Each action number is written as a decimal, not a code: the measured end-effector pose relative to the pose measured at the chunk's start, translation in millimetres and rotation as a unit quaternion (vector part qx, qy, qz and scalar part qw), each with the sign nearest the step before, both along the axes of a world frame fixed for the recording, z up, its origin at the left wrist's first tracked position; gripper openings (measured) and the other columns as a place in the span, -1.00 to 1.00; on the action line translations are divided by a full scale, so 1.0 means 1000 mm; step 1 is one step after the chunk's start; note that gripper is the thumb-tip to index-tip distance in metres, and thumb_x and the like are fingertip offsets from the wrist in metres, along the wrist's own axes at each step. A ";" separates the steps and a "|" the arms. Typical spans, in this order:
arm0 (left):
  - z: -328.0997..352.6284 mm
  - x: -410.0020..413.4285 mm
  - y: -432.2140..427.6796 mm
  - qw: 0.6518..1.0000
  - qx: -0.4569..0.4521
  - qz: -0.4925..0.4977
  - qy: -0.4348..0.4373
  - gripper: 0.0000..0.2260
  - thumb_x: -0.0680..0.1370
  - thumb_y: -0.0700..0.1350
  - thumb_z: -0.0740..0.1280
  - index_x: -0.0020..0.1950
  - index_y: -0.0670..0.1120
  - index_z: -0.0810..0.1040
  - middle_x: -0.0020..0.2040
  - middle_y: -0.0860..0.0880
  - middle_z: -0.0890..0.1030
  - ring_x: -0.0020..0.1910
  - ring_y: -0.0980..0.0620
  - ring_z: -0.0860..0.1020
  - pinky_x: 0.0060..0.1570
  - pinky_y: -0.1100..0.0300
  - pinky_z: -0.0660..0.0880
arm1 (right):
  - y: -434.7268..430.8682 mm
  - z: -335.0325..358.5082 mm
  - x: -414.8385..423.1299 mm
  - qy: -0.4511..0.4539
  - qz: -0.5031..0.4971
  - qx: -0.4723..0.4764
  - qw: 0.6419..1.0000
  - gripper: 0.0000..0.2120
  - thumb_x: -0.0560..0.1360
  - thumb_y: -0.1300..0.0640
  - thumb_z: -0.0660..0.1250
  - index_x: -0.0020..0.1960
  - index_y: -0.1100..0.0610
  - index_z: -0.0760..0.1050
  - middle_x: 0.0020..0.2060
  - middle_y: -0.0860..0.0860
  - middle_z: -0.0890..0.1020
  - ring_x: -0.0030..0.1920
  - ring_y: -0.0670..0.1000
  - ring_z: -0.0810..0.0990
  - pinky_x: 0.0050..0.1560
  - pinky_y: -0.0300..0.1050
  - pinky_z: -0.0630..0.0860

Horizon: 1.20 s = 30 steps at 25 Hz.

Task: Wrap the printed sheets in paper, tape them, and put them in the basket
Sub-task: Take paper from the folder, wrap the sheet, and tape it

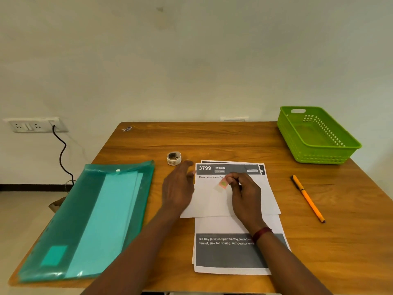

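- Stack of grey-and-white printed sheets (234, 254) lies flat on the wooden table (212, 139), centre-right, long axis running near to far.
- Plain white wrapping paper (208, 203) is folded across the stack's middle. The far header band and the near grey block are uncovered.
- Right hand (244, 194): thumb and forefinger pinch a small pink-and-green piece of tape (223, 184), which hangs just left of the fingertips over the wrapping paper's far edge. The forearm enters from the near right.
- Left hand (177, 188): fingers straight and close together, holding nothing, over the paper's left edge. Contact cannot be told (blurred).
- Judgement: taping step; the tape goes straight down onto that edge.
- Small white roll of tape (174, 158) sits just beyond the left hand.
- Green plastic lattice basket (331, 154) stands far right, well apart; the right hand is nearer.
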<state>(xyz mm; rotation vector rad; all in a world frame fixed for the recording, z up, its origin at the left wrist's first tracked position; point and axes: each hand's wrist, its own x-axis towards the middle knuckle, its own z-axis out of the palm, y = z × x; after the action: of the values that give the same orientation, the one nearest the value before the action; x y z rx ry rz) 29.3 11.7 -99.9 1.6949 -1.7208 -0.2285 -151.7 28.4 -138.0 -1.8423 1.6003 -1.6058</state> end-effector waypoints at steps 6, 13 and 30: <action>0.000 -0.051 0.034 0.995 -0.001 -0.088 -0.035 -0.71 0.61 -0.03 0.31 0.33 0.00 0.52 0.32 0.01 0.55 0.21 0.00 0.56 0.08 0.17 0.51 | -0.002 0.038 -0.032 -0.009 0.056 0.059 0.997 -0.89 0.55 0.27 0.35 -0.08 0.12 0.62 -0.18 -0.13 0.59 -0.11 -0.07 0.56 -0.09 -0.15 0.51; -0.007 -0.109 0.041 0.972 -0.017 -0.211 -0.104 -0.79 0.61 -0.09 0.29 0.18 -0.08 0.65 0.17 -0.02 0.65 0.14 -0.01 0.53 0.15 0.12 0.46 | -0.003 0.033 -0.123 0.117 -0.017 0.206 0.971 -0.91 0.55 0.24 0.34 -0.05 0.16 0.63 -0.09 0.07 0.60 -0.06 0.06 0.56 -0.07 -0.16 0.40; -0.043 -0.143 0.033 0.953 0.006 -0.246 -0.178 -0.59 0.63 0.01 0.15 0.48 -0.03 0.33 0.34 -0.07 0.43 0.29 -0.07 0.38 0.28 0.02 0.36 | -0.023 0.019 -0.134 0.196 0.012 0.239 0.951 -0.85 0.57 0.22 0.33 0.04 0.16 0.67 0.00 0.06 0.64 -0.07 -0.05 0.53 -0.07 -0.33 0.41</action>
<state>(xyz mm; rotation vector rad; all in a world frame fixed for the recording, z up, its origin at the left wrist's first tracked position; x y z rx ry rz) -113.9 44.7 -142.4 1.3444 -2.4052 -0.1626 -285.3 5.3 -119.3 -1.9599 1.8983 -0.7596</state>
